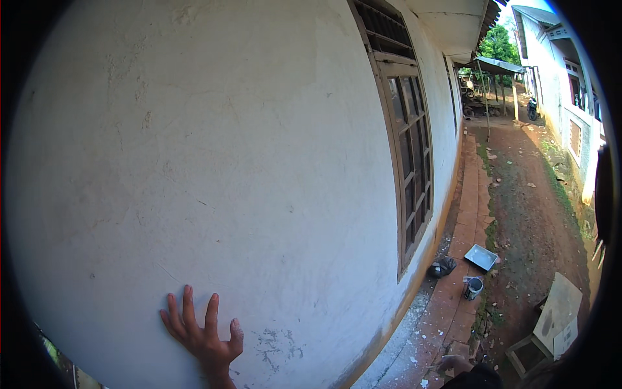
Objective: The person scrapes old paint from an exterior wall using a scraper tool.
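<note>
White wall (259, 162): fills left, near to far | brown window (409, 142): sits in wall, toward right | tray (481, 257): lies at edge of brick strip (465, 214), right | can (473, 288): stands just nearer | left hand (208, 343): lies against wall, near, with fingers (212, 318) spread | right hand (455, 364): near right, cannot tell state of fingers

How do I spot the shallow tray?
Find the long white wall, with a reddish paved strip running beside it. At the strip's outer edge sits the tray. It is rectangular and pale inside, unlike the round container and dark bundle near it.
</note>
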A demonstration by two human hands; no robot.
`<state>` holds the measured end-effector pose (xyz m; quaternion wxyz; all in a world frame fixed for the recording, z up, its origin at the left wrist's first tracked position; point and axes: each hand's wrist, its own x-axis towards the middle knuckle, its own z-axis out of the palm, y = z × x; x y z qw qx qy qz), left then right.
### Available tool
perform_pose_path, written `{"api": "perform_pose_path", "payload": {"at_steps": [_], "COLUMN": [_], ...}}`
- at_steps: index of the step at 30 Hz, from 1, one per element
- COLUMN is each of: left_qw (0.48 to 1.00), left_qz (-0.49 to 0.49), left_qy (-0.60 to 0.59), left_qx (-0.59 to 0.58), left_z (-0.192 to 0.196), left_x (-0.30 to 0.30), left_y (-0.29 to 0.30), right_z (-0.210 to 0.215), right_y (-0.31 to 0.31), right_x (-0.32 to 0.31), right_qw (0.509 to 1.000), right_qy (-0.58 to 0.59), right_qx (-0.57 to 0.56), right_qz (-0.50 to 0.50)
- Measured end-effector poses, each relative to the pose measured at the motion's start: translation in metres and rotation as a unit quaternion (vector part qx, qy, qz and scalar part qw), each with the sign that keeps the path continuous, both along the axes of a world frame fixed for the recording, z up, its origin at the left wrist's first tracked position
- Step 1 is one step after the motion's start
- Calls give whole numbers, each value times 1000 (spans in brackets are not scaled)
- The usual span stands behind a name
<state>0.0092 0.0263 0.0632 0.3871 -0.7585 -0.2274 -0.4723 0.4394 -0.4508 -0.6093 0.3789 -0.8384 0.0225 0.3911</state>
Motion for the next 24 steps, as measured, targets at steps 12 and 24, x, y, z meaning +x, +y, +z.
{"api": "perform_pose_path", "payload": {"at_steps": [12,24], "left_qw": [998,1000], "left_qz": [65,6], "left_qy": [6,-14], "left_qx": [15,-10], "left_z": [3,55], "left_x": [15,25], "left_y": [0,-2], "right_z": [73,656], "right_y": [62,293], "right_x": [-12,-35], "right_qw": [971,763], "right_qy": [44,-319], "right_qx": [190,561], "right_qz": [-138,47]}}
